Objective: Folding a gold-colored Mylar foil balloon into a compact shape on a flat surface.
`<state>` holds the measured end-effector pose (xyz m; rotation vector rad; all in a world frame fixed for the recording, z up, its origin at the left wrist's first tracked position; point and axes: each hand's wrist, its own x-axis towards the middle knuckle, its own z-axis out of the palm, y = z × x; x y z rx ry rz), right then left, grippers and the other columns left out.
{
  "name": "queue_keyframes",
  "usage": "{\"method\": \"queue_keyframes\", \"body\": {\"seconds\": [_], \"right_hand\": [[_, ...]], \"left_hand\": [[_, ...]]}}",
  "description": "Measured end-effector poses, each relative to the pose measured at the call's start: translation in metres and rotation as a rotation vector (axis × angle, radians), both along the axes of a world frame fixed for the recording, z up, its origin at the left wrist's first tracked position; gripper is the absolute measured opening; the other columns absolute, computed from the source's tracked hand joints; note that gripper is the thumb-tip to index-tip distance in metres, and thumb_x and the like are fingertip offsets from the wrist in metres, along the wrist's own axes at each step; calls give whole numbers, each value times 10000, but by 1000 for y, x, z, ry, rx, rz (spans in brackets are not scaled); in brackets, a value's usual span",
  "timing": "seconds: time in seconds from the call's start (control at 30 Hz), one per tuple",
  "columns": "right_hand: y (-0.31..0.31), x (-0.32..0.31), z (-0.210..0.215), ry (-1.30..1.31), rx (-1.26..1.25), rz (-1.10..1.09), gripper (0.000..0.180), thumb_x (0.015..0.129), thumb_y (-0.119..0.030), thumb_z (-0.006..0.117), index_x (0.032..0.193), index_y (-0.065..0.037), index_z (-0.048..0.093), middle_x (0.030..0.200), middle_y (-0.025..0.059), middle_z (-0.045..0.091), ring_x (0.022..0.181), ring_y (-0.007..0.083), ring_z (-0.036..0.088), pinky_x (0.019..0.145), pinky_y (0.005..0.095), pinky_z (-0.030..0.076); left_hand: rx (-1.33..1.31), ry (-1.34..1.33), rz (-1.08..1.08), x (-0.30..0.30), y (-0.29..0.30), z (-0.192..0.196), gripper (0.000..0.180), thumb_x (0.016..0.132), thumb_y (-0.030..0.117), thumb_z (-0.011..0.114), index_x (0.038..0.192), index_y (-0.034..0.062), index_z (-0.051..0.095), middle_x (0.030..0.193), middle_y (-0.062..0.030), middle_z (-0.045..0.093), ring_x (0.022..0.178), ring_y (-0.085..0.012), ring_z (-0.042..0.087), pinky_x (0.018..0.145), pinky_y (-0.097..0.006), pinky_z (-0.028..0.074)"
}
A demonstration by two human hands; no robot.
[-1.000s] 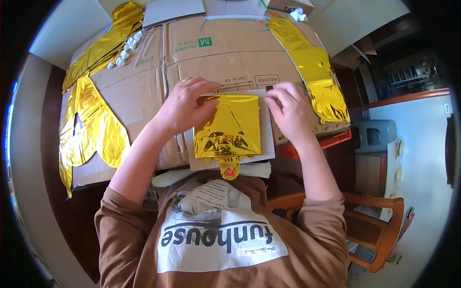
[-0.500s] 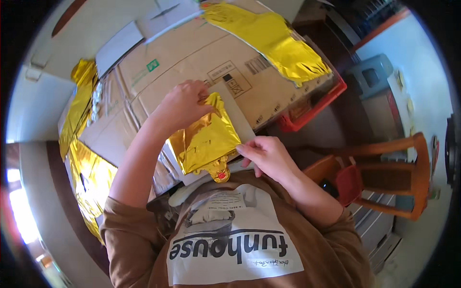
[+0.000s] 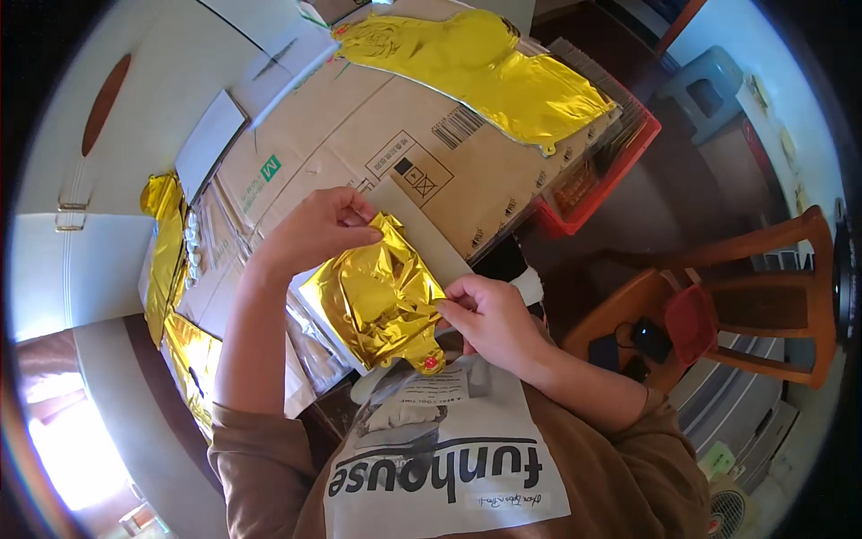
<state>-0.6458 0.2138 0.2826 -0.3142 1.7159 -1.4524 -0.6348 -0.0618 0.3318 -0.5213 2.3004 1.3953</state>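
A flat gold foil balloon [image 3: 373,292], folded small and crinkled, lies in front of me on a pale rectangular board [image 3: 438,235]. A tab with a red mark [image 3: 431,363] sticks out at its near end, close to my shirt. My left hand [image 3: 319,229] is closed at the far edge of the foil, thumb and fingers at its corner. At the right edge, my right hand [image 3: 494,319] pinches the foil between thumb and forefinger. The board rests on large printed cardboard [image 3: 314,126].
Another gold foil balloon [image 3: 467,67] is spread flat across the cardboard's far side. More gold foil [image 3: 171,260] hangs at the left edge. A red crate [image 3: 597,211] sits at the right, beyond a wooden chair [image 3: 772,301] bearing a black device [image 3: 650,340] and a red container [image 3: 691,319].
The foil between my hands has gone from smoother to more crumpled, and its red-marked tab has shifted right and nearer. My left hand has come nearer to me. The whole view has shifted slightly.
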Motion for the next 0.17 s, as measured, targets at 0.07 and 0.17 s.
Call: {"method": "queue_keyframes", "body": {"seconds": [0.07,0.17], "right_hand": [[1,1,-2,104,-24,5,150,948,-127,681,952,23,685,790,117,736,600,181,689,497,290,526],[1,-2,-7,228,-37,27,135,945,-128,687,958,6,694,817,131,747,654,231,716,554,314,556]], "left_hand": [[63,-67,-7,-3,-5,-1,267,884,129,776,1078,-10,657,918,-28,666,851,-87,627,781,-225,513],[105,-131,-96,-10,-16,-5,310,901,147,768,1138,-1,632,919,-10,664,880,-82,628,825,-229,513]]}}
